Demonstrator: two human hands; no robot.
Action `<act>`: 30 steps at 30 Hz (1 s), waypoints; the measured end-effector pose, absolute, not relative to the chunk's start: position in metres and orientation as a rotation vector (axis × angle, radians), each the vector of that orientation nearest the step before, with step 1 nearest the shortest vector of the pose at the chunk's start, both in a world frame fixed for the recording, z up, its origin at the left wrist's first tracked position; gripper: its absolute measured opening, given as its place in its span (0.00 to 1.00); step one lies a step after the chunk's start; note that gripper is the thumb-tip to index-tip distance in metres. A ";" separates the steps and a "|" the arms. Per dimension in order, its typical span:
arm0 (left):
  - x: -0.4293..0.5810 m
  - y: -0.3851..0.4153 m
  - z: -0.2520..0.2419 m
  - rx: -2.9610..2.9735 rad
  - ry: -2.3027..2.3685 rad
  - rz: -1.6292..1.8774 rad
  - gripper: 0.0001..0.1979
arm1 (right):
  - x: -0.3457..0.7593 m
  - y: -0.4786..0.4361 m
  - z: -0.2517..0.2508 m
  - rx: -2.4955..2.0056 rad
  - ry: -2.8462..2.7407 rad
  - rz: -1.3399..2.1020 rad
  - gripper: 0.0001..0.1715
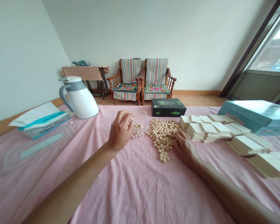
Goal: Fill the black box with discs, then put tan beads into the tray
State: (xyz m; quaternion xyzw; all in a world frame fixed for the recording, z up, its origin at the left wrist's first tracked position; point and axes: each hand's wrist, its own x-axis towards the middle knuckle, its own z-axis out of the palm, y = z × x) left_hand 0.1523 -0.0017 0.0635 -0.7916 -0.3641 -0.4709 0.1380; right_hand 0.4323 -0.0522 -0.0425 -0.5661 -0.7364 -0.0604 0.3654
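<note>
My left hand (121, 129) hovers over a clear plastic container (105, 119), its fingers curled round a small wooden block at the fingertips. Several more small wooden blocks (137, 130) lie inside at the container's right end. To the right, a large loose pile of the same pale blocks (162, 130) spreads over the cloth. At that pile's right edge rests my right hand (184, 146), fingers bent and somewhat apart, touching the outer blocks. What lies under its fingertips is partly hidden.
A pink cloth (135, 186) covers the table. Stacked pale wooden tiles (210, 127) and a light-blue box (254, 115) are at right. A black box (168, 107) stands behind the pile. On the left are a white jug (82, 101), a tissue pack (44, 123) and a clear lid (11, 160).
</note>
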 end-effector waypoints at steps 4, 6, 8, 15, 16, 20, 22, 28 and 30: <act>0.162 -0.015 0.051 -2.490 -0.858 -1.250 0.08 | 0.432 -0.053 -0.041 -1.466 -1.902 -0.152 0.09; 0.174 -0.026 0.041 -2.719 -0.691 -1.032 0.08 | 0.432 -0.053 -0.041 -1.474 -1.905 -0.145 0.09; 0.186 -0.033 0.027 -2.900 -0.628 -0.778 0.09 | 0.432 -0.053 -0.042 -1.474 -1.904 -0.137 0.09; 0.205 -0.029 -0.011 -3.030 -0.929 -0.681 0.07 | 0.434 -0.051 -0.044 -1.468 -1.905 -0.144 0.09; 0.205 -0.028 -0.012 -3.033 -0.978 -0.713 0.05 | 0.433 -0.052 -0.044 -1.466 -1.906 -0.143 0.09; 0.202 -0.031 -0.006 -3.046 -1.051 -0.783 0.05 | 0.433 -0.053 -0.043 -1.461 -1.900 -0.142 0.09; 0.201 -0.035 0.003 -3.043 -0.976 -0.807 0.05 | 0.433 -0.053 -0.043 -1.457 -1.902 -0.144 0.09; 0.186 -0.035 0.043 -2.750 -0.771 -1.095 0.05 | 0.433 -0.052 -0.044 -1.454 -1.903 -0.140 0.10; 0.176 -0.026 0.054 -2.608 -0.857 -1.222 0.05 | 0.433 -0.052 -0.044 -1.452 -1.896 -0.142 0.10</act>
